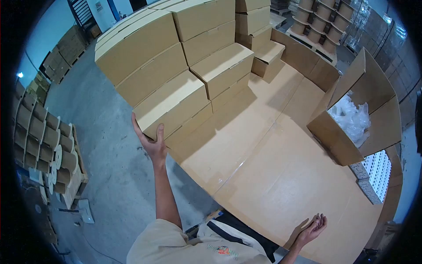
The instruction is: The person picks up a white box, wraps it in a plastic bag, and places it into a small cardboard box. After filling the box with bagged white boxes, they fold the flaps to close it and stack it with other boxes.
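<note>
My left hand [154, 143] is on the near corner of a closed cardboard box [176, 103], its thumb on the front face and its fingers round the left end. That box sits on another one, in a stepped stack of similar boxes at the table's left side. Over the near right part of the cardboard-covered table [263, 163], my right hand [313, 229] is held palm up with its fingers loosely curled and apart. Nothing is in it.
An open carton [336, 138] holding clear plastic bags [351, 118] stands at the right. Beside it are white perforated blocks [373, 176]. Cardboard walls [307, 55] edge the table's far side. Spools [44, 132] stand on a pallet at the left.
</note>
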`<state>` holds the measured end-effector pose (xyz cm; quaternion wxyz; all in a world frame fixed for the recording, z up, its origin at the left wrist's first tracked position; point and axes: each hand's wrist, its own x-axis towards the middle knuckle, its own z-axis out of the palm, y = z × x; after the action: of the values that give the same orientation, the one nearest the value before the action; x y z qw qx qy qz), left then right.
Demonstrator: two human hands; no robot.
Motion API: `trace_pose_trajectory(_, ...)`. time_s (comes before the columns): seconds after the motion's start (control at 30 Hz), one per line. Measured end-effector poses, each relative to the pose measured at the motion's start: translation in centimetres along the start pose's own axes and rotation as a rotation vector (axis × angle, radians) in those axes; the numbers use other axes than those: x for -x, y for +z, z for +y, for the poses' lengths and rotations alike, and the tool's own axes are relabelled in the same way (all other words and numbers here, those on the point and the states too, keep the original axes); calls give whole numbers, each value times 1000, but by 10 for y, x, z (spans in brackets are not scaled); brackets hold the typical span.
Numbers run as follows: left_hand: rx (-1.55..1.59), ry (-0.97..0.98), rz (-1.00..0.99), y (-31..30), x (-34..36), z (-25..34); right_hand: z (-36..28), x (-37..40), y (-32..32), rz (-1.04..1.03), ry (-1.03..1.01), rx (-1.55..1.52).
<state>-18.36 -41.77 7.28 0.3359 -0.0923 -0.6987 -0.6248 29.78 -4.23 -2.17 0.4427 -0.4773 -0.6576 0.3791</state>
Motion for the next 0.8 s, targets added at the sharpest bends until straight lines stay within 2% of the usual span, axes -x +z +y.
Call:
trace_pose_trajectory(0.33,21,6,31,9,6,-15,-9,2,5,17,8,23)
trace_pose_trajectory(0.43,-77,48,47,12,6,-5,-14,2,6,21,1,67)
trace_pose_trajectory(0.53,-489,410,306,14,16,-8,-11,2,3,10,-4,69)
trace_pose_trajectory(0.63,-401,446,233,37,52,7,-5,3,4,38,21,22)
trace_pose_trajectory(0.7,-149,519,36,80,75,30,-17,4,6,32,3,74)
trace_pose_trajectory(0.77,-227,441,-201,125,95,59,-27,4,9,32,4,99)
trace_pose_trajectory(0.8,-121,318,-287,152,101,68,-29,5,10,35,13,100)
